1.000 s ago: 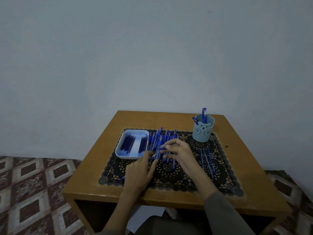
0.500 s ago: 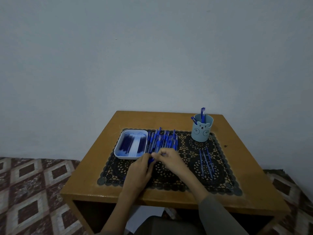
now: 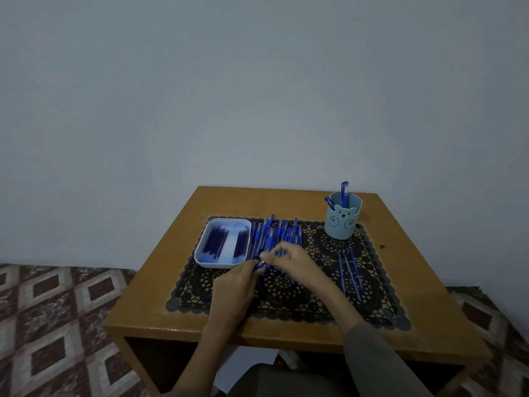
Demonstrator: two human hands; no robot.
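Both hands touched over the black lace mat (image 3: 372,299). The left hand (image 3: 234,285) lay knuckles up, its fingers curled round a blue pen (image 3: 258,265). The right hand (image 3: 292,262) pinched the pen's shiny tip with bent fingers. The thin pen slanted, tip pointing up and right; most of it was hidden. Behind it lay a row of blue pens (image 3: 274,234), pointing away from the person. A white tray (image 3: 200,255) sat left and a round bear cup (image 3: 343,222) right, on the wooden table (image 3: 160,282).
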